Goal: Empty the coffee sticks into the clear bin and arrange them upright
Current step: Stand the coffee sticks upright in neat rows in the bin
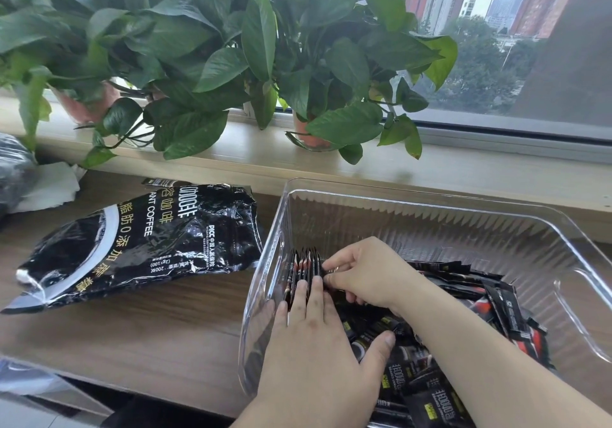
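The clear bin point(414, 195) is cut off at bottom and right.

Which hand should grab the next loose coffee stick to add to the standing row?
Likely the right hand: the loose sticks lie on its side of the clear bin, while the left hand lies flat bracing the upright row.

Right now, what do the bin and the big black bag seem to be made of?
The bin looks like clear rigid plastic, glossy: the table shows through its ribbed walls. The black bag seems thin plastic or foil film, shiny: it is crumpled, with glints.
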